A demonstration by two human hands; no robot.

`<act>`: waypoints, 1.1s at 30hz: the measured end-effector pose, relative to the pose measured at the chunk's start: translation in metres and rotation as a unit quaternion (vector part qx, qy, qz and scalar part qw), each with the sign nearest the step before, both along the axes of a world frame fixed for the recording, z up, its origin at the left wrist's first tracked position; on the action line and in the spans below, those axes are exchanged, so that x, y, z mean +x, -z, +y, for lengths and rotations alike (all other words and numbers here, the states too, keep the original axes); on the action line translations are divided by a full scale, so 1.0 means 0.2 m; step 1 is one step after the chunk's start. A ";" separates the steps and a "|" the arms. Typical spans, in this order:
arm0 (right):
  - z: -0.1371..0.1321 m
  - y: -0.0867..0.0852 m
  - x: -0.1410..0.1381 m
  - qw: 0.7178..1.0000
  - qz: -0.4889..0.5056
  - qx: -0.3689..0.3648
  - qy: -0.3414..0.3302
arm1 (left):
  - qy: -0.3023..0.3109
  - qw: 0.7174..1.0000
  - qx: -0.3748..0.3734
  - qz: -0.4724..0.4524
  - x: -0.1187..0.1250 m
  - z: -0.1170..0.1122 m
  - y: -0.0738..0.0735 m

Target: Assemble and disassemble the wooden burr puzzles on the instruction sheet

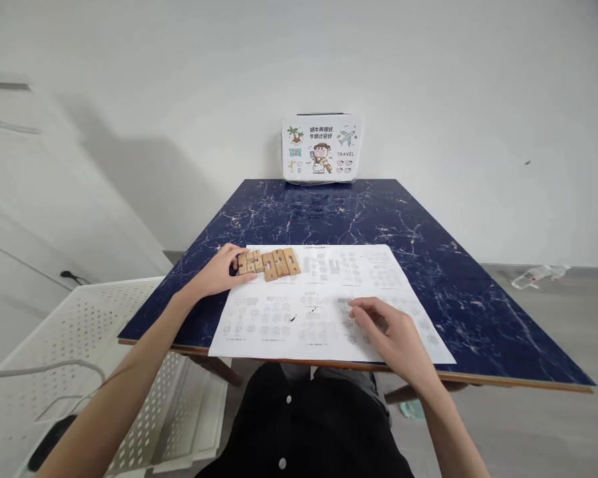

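Note:
A row of flat wooden pieces [278, 264] with notches and slots cut in them lies at the upper left of a printed paper sheet [259, 332]. My left hand [218, 271] is at the left end of that row, thumb along the near side and fingers curled round the far side, gripping the end wooden piece [242, 264]. Over the right half of the sheet is my right hand [386, 328], fingers loosely bent and thumb a little apart from them, with no object visible between. Whether its fingertips touch the paper I cannot tell.
The sheet lies on a dark blue marbled table [329, 212]. At the back against the wall stands a white case [321, 147] with cartoon prints. Left of the table is a white perforated rack [94, 312] with a cable. A clear plastic bottle [533, 275] lies on the floor at right.

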State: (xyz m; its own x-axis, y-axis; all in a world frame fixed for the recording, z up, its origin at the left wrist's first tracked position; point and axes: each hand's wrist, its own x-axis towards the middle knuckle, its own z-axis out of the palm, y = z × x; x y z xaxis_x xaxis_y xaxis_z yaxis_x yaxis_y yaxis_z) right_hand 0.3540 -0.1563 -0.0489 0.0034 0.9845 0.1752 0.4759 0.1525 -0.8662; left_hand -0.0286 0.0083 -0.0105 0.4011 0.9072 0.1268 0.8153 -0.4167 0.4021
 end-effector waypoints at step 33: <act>-0.01 0.01 -0.01 1.000 -0.002 0.010 0.007 | -0.041 0.999 -0.003 0.011 -0.02 -0.23 -0.05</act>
